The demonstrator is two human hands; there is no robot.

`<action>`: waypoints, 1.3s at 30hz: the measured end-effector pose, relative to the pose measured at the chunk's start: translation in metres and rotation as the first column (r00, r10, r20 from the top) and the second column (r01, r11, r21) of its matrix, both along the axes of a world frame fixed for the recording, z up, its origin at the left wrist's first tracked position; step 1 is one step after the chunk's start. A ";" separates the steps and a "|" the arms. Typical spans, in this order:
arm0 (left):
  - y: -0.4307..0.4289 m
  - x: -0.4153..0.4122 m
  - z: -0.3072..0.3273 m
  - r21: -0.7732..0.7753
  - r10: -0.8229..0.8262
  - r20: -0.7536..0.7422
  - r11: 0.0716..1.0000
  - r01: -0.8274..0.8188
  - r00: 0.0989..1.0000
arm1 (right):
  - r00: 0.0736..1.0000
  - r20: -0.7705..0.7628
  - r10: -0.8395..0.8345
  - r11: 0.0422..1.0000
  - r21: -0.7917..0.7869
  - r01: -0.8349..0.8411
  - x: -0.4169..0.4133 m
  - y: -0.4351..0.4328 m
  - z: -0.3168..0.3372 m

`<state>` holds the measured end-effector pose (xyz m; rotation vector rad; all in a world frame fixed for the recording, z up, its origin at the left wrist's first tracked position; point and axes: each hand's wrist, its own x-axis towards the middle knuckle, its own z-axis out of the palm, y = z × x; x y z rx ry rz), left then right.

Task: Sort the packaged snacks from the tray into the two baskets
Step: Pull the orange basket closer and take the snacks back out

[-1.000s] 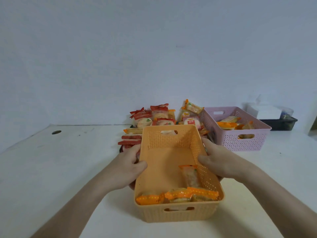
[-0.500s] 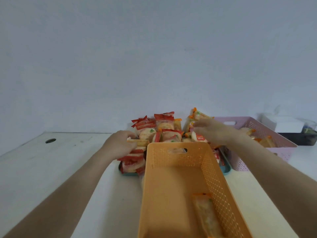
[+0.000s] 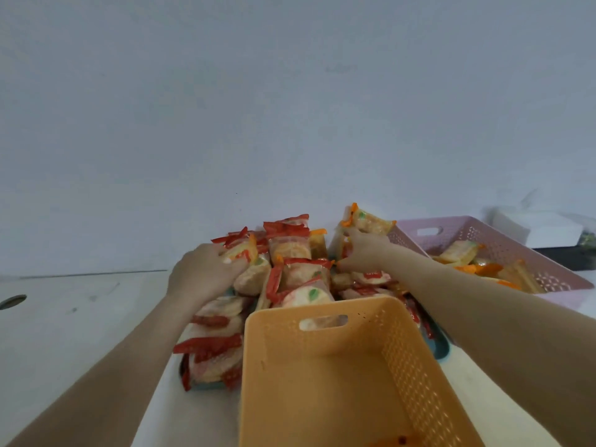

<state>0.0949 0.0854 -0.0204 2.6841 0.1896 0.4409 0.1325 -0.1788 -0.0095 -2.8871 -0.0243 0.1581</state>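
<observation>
Perforated rectangular plastic basket point(image 3: 416, 375), crinkly snack packets point(image 3: 300, 272)

A white table point(image 3: 80, 317) with a hole point(image 3: 12, 301) bears a white box point(image 3: 548, 229) on a dark tray point(image 3: 572, 259).

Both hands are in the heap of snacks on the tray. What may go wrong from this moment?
1. The packets are heaped above the tray rim. With the left hand and right hand reaching into the heap, loose ones may slide onto the table.
2. The orange basket stands right against the heap, so a dislodged packet could fall into it unsorted.
</observation>
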 end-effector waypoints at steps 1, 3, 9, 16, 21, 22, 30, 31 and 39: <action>0.000 0.000 0.010 -0.150 -0.002 0.041 0.989 0.008 0.999 | 0.999 -0.029 0.023 1.000 0.006 -0.023 0.006 0.002 0.000; -0.005 0.002 0.028 -0.346 -0.068 0.127 0.932 0.108 0.990 | 0.992 -0.080 0.099 0.995 0.008 -0.099 0.016 0.005 -0.002; -0.089 0.045 0.054 -0.039 -0.501 0.085 0.862 0.506 0.861 | 0.994 -0.083 0.075 0.971 -0.223 -0.092 0.026 0.009 -0.019; -0.116 0.094 0.021 0.349 -0.424 -0.230 0.804 0.481 0.876 | 0.974 -0.053 0.219 0.975 -0.014 -0.220 0.014 0.002 -0.017; -0.108 0.088 0.013 0.440 -0.399 -0.060 0.812 0.383 0.915 | 0.988 0.002 0.154 0.984 -0.096 -0.153 0.025 -0.001 -0.029; -0.104 0.083 0.016 0.353 -0.393 -0.001 0.860 0.368 0.919 | 0.988 0.077 0.131 0.985 -0.120 -0.121 0.027 -0.001 -0.034; -0.071 0.009 0.060 -0.849 -0.189 0.289 0.402 0.343 0.938 | 0.940 0.309 -0.147 0.508 0.839 -0.196 -0.019 0.008 0.017; -0.071 -0.001 0.064 -0.856 -0.209 0.276 0.391 0.339 0.938 | 0.955 0.264 -0.136 0.409 0.893 -0.188 -0.027 0.010 0.028; -0.062 -0.092 0.099 -0.674 -0.661 -0.049 0.575 0.464 0.749 | 0.952 0.066 0.299 0.158 0.981 -0.117 -0.121 -0.001 0.075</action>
